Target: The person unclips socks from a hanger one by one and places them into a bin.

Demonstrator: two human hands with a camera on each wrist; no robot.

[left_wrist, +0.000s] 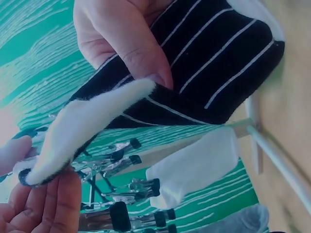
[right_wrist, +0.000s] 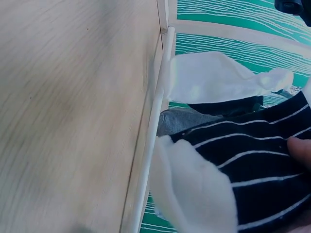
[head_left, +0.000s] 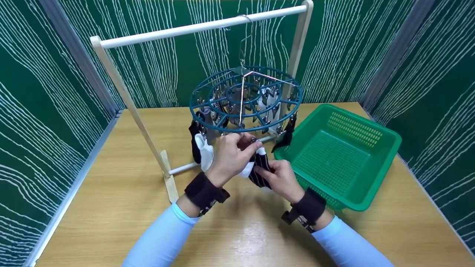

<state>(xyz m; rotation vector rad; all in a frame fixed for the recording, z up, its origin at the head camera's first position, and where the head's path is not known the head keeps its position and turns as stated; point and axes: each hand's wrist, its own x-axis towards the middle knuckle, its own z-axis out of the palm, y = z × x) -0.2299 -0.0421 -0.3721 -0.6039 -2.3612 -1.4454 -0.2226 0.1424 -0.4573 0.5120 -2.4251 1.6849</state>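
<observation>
Frame centre: a striped sock (head_left: 262,160) is pinched by the right hand (head_left: 284,180), a clip (head_left: 254,140) by the left hand (head_left: 231,155); clipping seems underway, the cuff (head_left: 262,151) apparently to be seated.

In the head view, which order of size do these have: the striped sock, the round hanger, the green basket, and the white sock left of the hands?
1. Green basket
2. Round hanger
3. Striped sock and white sock: they look too alike to rank, and the striped one is partly covered.
</observation>
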